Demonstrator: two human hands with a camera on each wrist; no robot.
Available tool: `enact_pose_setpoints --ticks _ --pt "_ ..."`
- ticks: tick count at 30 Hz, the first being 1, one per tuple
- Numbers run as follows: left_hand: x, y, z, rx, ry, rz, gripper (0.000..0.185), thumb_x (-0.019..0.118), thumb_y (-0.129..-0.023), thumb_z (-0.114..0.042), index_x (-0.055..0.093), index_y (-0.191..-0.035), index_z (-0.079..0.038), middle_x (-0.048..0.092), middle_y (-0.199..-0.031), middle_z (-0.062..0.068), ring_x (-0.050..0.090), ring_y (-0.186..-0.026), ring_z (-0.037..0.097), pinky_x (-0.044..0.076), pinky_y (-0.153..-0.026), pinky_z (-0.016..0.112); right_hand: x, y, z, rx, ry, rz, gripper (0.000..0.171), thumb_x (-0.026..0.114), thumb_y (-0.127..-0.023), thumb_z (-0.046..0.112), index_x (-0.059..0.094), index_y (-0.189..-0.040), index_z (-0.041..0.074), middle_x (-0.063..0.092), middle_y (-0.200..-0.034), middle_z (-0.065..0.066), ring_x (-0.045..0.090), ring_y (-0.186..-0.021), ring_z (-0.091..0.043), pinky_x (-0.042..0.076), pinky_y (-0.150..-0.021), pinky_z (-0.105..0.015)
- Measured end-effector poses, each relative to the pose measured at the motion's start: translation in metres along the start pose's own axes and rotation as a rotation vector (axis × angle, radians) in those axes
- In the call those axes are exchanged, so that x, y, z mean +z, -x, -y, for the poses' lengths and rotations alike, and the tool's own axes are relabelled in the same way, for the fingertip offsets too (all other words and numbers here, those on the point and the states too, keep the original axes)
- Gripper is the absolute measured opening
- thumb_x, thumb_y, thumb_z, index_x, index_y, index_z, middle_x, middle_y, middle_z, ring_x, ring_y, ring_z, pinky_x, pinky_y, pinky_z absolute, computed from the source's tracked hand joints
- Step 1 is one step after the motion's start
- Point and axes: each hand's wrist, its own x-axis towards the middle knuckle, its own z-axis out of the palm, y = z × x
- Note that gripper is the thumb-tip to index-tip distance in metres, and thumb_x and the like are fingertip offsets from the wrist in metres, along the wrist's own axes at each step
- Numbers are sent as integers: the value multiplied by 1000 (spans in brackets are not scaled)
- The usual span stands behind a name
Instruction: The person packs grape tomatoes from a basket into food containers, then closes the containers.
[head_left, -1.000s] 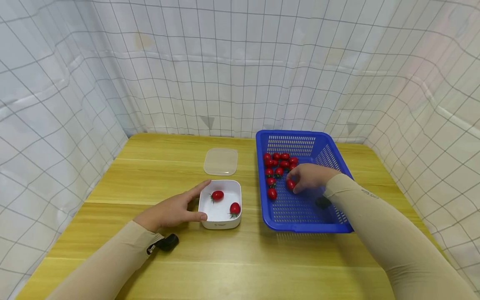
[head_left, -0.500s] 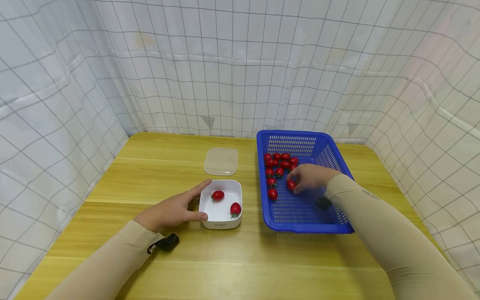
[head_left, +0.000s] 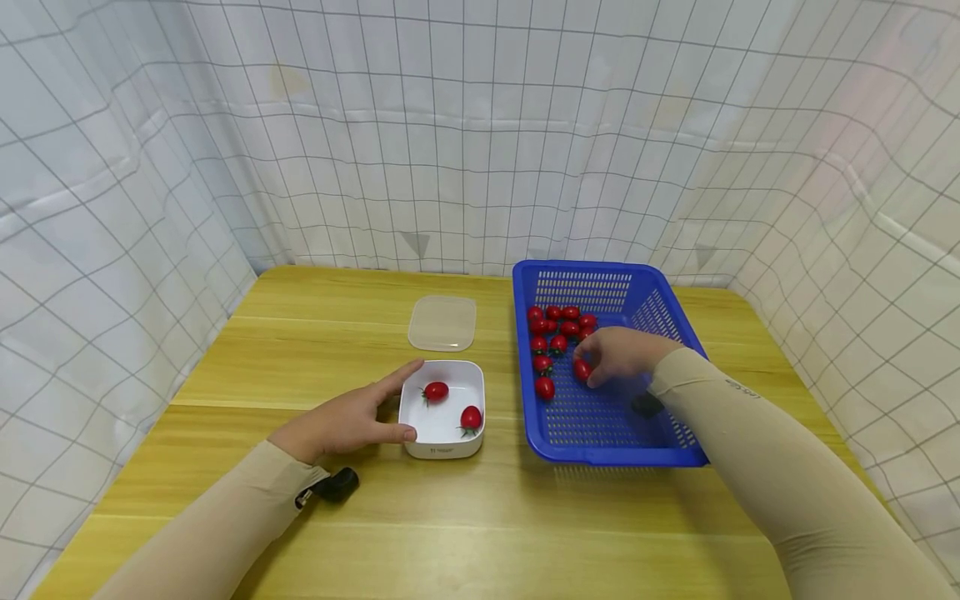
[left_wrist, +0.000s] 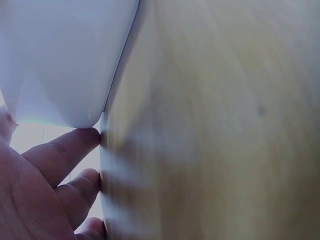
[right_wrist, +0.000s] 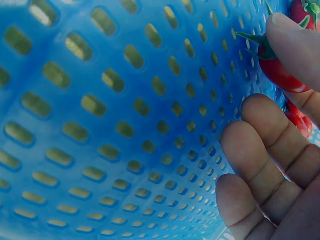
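Two hands have barely moved over the last second. On the table point(head_left: 300, 350), the right hand point(head_left: 618, 354) stays in the blue basket point(head_left: 600, 433) at 3 o'clock, fingers pinching one tomato point(head_left: 581, 369). The left hand point(head_left: 345, 421), fingers straight, steadies the white box point(head_left: 442, 446) holding two tomatoes.

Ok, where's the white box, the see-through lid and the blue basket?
white box point(head_left: 441, 451), head view, on its front wall.
see-through lid point(head_left: 442, 323), head view, on its flat middle.
blue basket point(head_left: 615, 454), head view, on its near rim.
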Motion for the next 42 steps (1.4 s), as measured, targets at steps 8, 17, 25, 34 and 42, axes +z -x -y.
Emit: enact_pose_setpoints --ticks 8,17,25,34,42 --pt "0 1 -1 -11 -13 -2 104 81 -91 -46 15 -171 -29 31 -172 14 35 -156 41 31 -124 65 -1 2 3 -10 -8 -2 41 83 -87 17 73 -126 14 73 -109 -4 66 -99 -21 57 -97 -46" --pt "1 2 -4 -12 -27 0 103 80 -92 -46 16 -171 -30 34 -171 15 37 -154 40 32 -124 64 -2 3 3 -29 -16 -23 41 83 -87 16 73 -126 13 72 -109 -3 65 -98 -20 56 -95 -45" --pt "1 1 -4 -18 -31 1 103 80 -92 -46 16 -171 -30 31 -172 12 36 -155 40 32 -124 64 -8 7 8 -69 -47 -35 31 82 -86 14 73 -115 14 70 -101 -1 63 -92 -18 55 -88 -38" --pt "-1 1 -4 -15 -20 8 103 80 -92 -45 15 -171 -28 29 -173 13 35 -155 40 31 -125 64 -17 13 14 -107 -59 -50 30 81 -87 15 72 -116 15 71 -101 2 64 -94 -16 55 -90 -37" --pt "-1 1 -6 -28 -17 13 104 80 -92 -46 14 -171 -29 28 -173 13 33 -156 40 30 -125 64 -29 23 24 -120 -107 -73 27 79 -90 14 72 -116 17 74 -105 3 68 -101 -16 57 -98 -43"
